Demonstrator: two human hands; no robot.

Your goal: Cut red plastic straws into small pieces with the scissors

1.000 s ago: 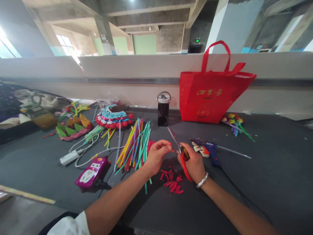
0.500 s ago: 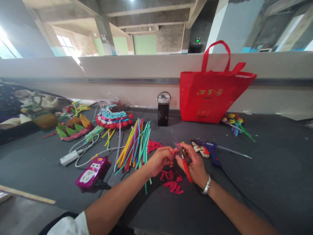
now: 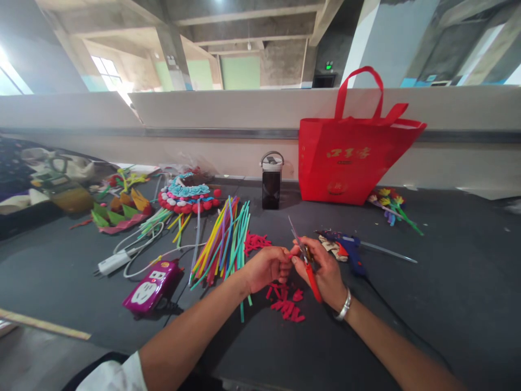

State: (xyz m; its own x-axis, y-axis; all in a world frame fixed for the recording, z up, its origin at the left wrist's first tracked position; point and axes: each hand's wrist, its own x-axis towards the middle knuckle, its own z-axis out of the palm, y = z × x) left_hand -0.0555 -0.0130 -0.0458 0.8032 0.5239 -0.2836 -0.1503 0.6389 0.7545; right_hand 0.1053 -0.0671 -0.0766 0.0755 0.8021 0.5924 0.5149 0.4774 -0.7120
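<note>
My left hand (image 3: 266,269) is closed, its thumb and forefinger pinching a small red piece that the fingers mostly cover. My right hand (image 3: 328,274) grips scissors (image 3: 312,283) with orange-red handles, the blades pointing up and away. Its fingertips meet those of the left hand at the red piece. Below both hands lies a scatter of short red strips (image 3: 288,310). A second heap of red strips (image 3: 257,242) sits just beyond the left hand. Left of that hand is a bundle of coloured fuzzy stems (image 3: 223,239).
A blue glue gun (image 3: 353,252) with its cord lies at the right. Behind stand a black bottle (image 3: 271,187) and a red bag (image 3: 345,163). At the left are a purple power socket (image 3: 152,288), a white plug (image 3: 114,262), and a red-and-blue flower ornament (image 3: 187,195).
My hands have come together at the red piece, the left fingers curling in. The scissors have turned to a steeper angle, their blades dipping and then rising again.
</note>
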